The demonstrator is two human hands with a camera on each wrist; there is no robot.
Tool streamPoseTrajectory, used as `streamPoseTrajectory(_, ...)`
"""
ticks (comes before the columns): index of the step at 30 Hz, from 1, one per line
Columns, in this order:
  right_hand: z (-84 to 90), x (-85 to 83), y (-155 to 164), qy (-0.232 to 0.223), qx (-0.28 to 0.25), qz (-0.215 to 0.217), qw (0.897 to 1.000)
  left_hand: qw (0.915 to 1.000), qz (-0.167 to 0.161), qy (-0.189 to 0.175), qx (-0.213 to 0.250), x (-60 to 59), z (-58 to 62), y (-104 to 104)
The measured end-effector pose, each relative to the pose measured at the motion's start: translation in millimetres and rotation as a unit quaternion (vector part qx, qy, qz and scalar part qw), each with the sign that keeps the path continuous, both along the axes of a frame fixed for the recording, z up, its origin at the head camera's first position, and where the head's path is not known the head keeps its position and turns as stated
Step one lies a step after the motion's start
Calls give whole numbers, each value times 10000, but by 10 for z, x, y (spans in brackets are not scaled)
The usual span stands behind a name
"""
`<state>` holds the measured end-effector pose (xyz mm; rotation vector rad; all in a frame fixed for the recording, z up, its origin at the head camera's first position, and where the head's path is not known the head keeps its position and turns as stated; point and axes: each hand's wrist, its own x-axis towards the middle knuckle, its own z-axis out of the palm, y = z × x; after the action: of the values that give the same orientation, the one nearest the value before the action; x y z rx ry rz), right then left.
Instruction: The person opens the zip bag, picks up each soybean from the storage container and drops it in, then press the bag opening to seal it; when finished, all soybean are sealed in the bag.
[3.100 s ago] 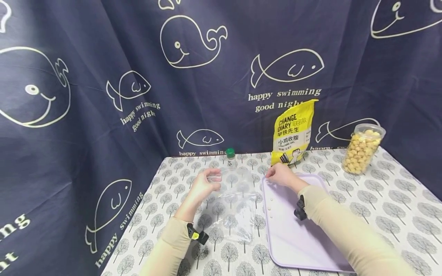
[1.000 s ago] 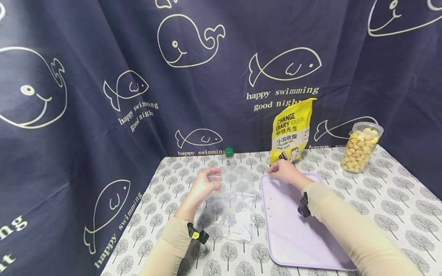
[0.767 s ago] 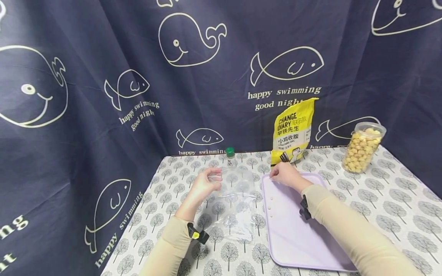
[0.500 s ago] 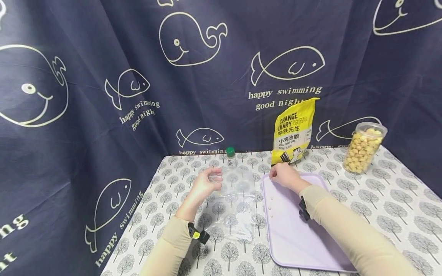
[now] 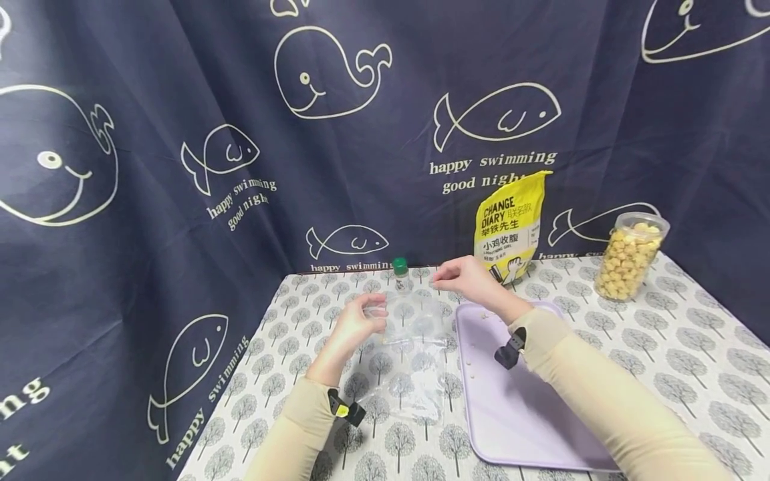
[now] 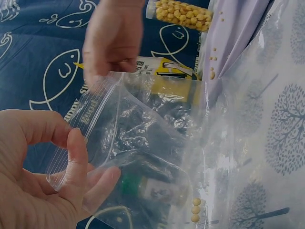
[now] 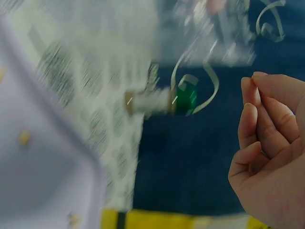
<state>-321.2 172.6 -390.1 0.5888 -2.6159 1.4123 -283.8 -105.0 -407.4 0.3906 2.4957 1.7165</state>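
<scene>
Two arms in view, both in long beige sleeves, plain knit-like fabric, close fit, cuffs ending at wrist. Left hand [image 5: 355, 325] bare, no rings or watch seen. Right hand [image 5: 466, 279] bare, likewise unadorned. Small black device [image 5: 345, 409] clipped at left cuff, yellow detail on its face. Matching black device [image 5: 508, 351] at right cuff, no yellow visible from this side. No cables seen.

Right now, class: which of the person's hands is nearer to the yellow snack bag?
Right. The right hand hovers just left of the yellow snack bag; the left hand pinches the clear zip bag, farther left.
</scene>
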Motion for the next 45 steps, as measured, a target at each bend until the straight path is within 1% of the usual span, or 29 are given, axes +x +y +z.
streamPoseTrajectory(2, 80, 49, -110, 16, 66, 198, 9998, 10000, 8, -25, 21, 7, -5, 7)
streamPoseTrajectory(4, 115, 80, -199, 53, 237, 348, 9991, 10000, 4, -43, 60, 12, -5, 18)
streamPoseTrajectory(9, 101, 100, -318, 135, 570, 546, 9968, 9998, -63, -21, 196, 19, -1, 46)
streamPoseTrajectory(13, 87, 110, -331, 147, 628, 601, 9961, 9998, -71, 47, 191, 19, -1, 48)
streamPoseTrajectory(15, 100, 122, -318, 142, 554, 595, 9966, 9999, -51, 69, 141, 19, 3, 43)
streamPoseTrajectory(18, 96, 144, -249, 53, 292, 482, 9984, 10000, -43, 82, 32, 18, -1, 31)
streamPoseTrajectory(20, 89, 154, -162, 18, 107, 381, 9992, 10000, -37, 72, -11, 15, 5, 24)
streamPoseTrajectory(22, 56, 158, -45, 22, 40, 225, 9997, 10000, -37, 70, 0, 7, 12, 18)
streamPoseTrajectory(25, -39, 185, 150, 7, 212, 67, 9998, 10000, -15, 67, 45, -2, 22, 11)
streamPoseTrajectory(28, -212, 239, 307, -177, 568, 14, 9982, 10000, -14, 73, 58, -3, 19, 6)
streamPoseTrajectory(30, -353, 283, 373, -341, 753, 71, 9966, 10000, -15, 69, 31, 4, 9, 2)
streamPoseTrajectory(35, -619, 383, 424, -450, 1163, 386, 9914, 10000, 10, 75, -17, 22, 18, -1)
streamPoseTrajectory(37, -690, 424, 427, -563, 1283, 454, 9891, 10000, 5, 41, 4, 28, 20, -1)
streamPoseTrajectory(41, -779, 483, 424, -812, 1332, 448, 9867, 9999, -11, -18, 133, 40, 23, 2)
streamPoseTrajectory(45, -812, 498, 416, -715, 1423, 427, 9863, 9998, 25, 19, 181, 42, 21, 10)
